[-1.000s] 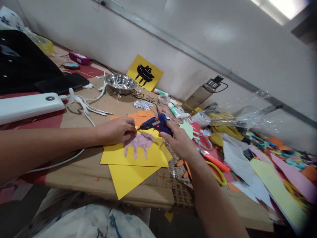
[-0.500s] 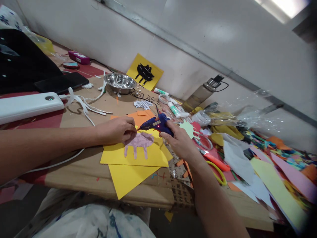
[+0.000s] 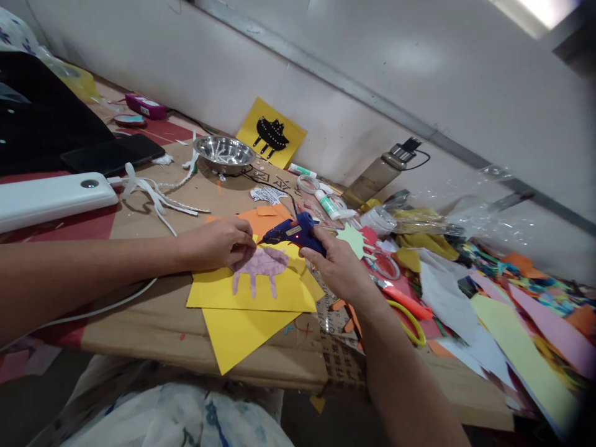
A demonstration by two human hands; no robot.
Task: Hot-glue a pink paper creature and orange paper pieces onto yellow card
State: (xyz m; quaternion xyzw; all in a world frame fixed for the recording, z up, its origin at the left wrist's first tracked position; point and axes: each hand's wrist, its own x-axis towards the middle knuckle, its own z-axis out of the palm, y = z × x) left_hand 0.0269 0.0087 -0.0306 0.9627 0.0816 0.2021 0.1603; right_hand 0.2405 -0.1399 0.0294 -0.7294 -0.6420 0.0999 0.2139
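Note:
My right hand (image 3: 339,264) is wrapped around a blue hot glue gun (image 3: 291,231), its small red light lit. The gun's nozzle points left, close to the fingertips of my left hand (image 3: 228,242). Those fingers are pinched together at the upper left edge of a purple paper cutout (image 3: 263,264); what lies between them is hidden. The mottled cutout has several strips hanging from its lower side and lies on a yellow card (image 3: 298,301). Beneath that card, a second yellow sheet (image 3: 244,338) sticks out toward me.
A metal bowl (image 3: 223,155) and a yellow card with a black cutout (image 3: 270,133) are at the back. To the left lies a white power bank (image 3: 56,202) with cables. On the right are a bottle (image 3: 379,174), glue sticks (image 3: 327,203), scissors (image 3: 405,301) and heaped paper scraps (image 3: 526,298).
Both hands and the glue gun hold almost the same position over the cutout. The whole view has shifted very slightly.

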